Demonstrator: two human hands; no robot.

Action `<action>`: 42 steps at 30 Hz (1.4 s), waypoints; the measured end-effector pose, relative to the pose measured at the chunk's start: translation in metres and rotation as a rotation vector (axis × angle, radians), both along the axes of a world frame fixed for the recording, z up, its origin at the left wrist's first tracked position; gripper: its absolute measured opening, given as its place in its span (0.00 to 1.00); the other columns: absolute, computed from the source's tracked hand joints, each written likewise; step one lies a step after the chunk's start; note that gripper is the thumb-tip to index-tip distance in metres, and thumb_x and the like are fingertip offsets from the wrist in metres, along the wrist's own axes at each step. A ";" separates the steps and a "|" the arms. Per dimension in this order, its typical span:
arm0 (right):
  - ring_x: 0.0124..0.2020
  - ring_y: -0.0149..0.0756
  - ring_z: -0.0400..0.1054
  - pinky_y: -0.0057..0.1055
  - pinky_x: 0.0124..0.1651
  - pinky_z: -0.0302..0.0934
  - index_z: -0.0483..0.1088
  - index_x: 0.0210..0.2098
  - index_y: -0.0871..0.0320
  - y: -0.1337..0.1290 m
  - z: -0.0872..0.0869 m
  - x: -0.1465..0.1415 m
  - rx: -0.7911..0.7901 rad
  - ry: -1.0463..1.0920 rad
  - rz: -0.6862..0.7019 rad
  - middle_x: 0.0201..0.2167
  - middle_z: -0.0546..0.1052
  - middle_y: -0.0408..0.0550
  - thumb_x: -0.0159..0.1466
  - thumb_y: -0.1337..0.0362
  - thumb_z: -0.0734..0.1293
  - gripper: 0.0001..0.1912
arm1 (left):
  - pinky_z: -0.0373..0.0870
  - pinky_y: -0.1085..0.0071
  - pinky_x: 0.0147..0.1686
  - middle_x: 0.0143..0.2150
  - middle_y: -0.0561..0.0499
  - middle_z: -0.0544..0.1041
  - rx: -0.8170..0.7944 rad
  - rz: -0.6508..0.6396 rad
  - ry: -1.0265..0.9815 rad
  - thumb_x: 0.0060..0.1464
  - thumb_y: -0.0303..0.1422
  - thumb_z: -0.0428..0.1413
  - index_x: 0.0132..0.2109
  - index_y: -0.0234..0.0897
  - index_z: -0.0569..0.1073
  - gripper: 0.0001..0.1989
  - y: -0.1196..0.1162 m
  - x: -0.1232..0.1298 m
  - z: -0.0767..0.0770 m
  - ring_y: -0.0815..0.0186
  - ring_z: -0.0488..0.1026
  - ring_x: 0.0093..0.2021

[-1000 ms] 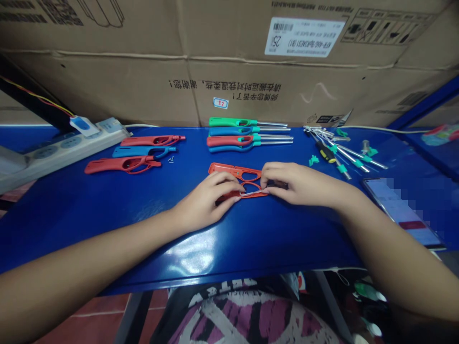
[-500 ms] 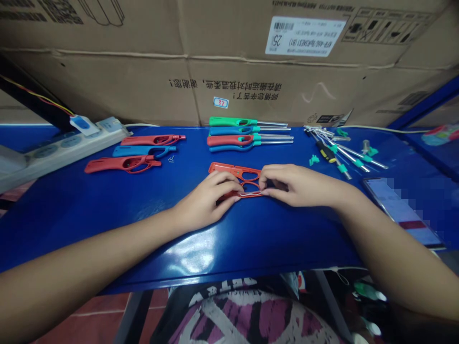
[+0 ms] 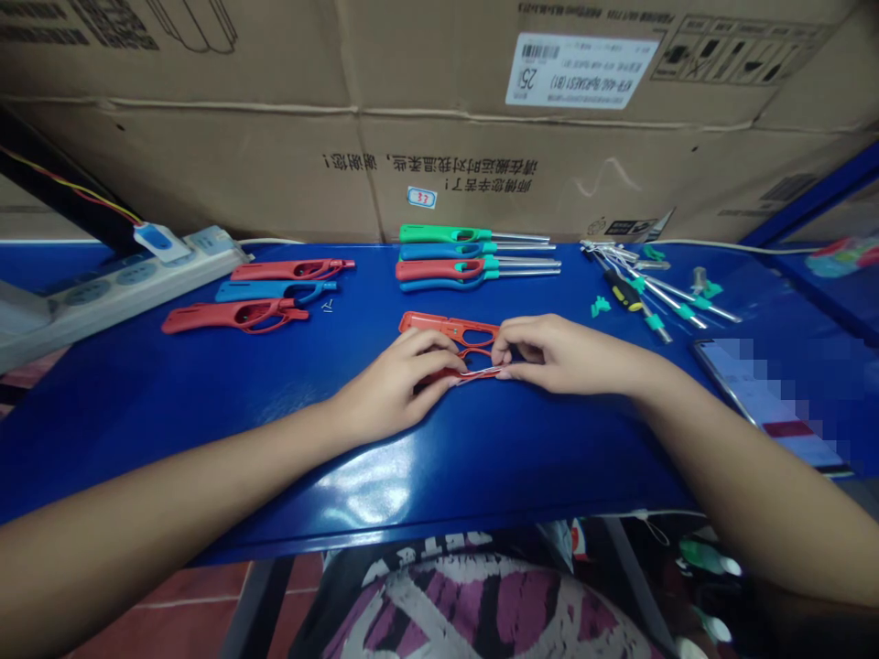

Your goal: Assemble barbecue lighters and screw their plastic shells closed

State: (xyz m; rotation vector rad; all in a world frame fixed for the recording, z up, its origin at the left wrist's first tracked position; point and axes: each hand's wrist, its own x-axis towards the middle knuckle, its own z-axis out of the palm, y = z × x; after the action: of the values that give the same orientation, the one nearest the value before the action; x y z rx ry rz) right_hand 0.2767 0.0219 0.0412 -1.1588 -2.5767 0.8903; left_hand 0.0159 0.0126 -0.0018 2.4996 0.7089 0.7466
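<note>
Between my hands lie two red lighter casing halves. The back half (image 3: pixel 439 322) lies with its hollow inside facing up. The nearer half (image 3: pixel 473 354) is largely covered by my fingers. My left hand (image 3: pixel 395 380) is closed, thumb and fingers gripping the nearer half's handle. At that half's right end, my right hand (image 3: pixel 569 355) is closed in a pinch on a thin pale wire (image 3: pixel 477 372) that stretches between both hands along the front edge. What else the right fingertips touch is hidden.
Red and blue lighter casings (image 3: pixel 237 316) lie left, by small screws (image 3: pixel 328 306) and a power strip (image 3: pixel 116 284). Assembled lighters (image 3: pixel 439 269) lie behind my hands. Metal tubes (image 3: pixel 677 302), a screwdriver (image 3: pixel 622 291), green pieces (image 3: pixel 601 306) and a phone (image 3: pixel 762 394) are right. A cardboard box (image 3: pixel 275 165) stands behind.
My right fingers have shifted slightly left. The thin wire now sits straighter and a little off the casing's front edge. My left hand holds almost the same place.
</note>
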 end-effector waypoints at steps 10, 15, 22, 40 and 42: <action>0.33 0.32 0.65 0.29 0.37 0.56 0.72 0.37 0.60 0.000 -0.003 -0.002 0.051 0.035 0.016 0.36 0.76 0.47 0.67 0.68 0.65 0.04 | 0.69 0.60 0.56 0.49 0.45 0.75 -0.008 0.002 0.000 0.67 0.29 0.53 0.49 0.38 0.77 0.09 -0.001 0.001 0.000 0.59 0.70 0.53; 0.30 0.31 0.62 0.28 0.35 0.55 0.72 0.37 0.59 -0.001 -0.004 -0.004 0.068 0.061 -0.003 0.34 0.74 0.45 0.67 0.67 0.65 0.04 | 0.69 0.61 0.55 0.49 0.45 0.75 -0.001 -0.003 -0.002 0.67 0.28 0.53 0.50 0.37 0.76 0.09 0.000 0.000 -0.001 0.60 0.70 0.52; 0.26 0.28 0.58 0.27 0.31 0.55 0.73 0.37 0.59 -0.001 -0.007 -0.004 0.043 0.145 -0.018 0.31 0.72 0.43 0.68 0.65 0.65 0.05 | 0.69 0.60 0.55 0.49 0.45 0.75 0.008 -0.006 -0.005 0.67 0.29 0.53 0.50 0.37 0.76 0.09 0.000 0.000 -0.002 0.60 0.70 0.52; 0.34 0.32 0.69 0.28 0.36 0.60 0.76 0.37 0.58 0.000 -0.005 -0.003 0.077 0.131 0.052 0.37 0.77 0.47 0.65 0.68 0.67 0.05 | 0.69 0.61 0.54 0.48 0.46 0.76 -0.008 0.010 -0.006 0.67 0.29 0.53 0.47 0.37 0.75 0.07 -0.001 0.000 0.002 0.60 0.71 0.51; 0.34 0.32 0.69 0.28 0.36 0.60 0.75 0.36 0.58 -0.001 -0.003 -0.002 0.090 0.143 0.035 0.36 0.77 0.47 0.65 0.68 0.66 0.04 | 0.69 0.60 0.55 0.48 0.46 0.75 -0.011 0.009 0.000 0.67 0.29 0.52 0.47 0.38 0.76 0.08 0.000 0.000 0.002 0.60 0.71 0.51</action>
State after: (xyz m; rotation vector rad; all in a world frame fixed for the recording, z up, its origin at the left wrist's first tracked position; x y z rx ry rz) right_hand 0.2744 0.0212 0.0382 -0.9918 -2.5008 0.8232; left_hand 0.0163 0.0121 0.0003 2.4878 0.7228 0.7439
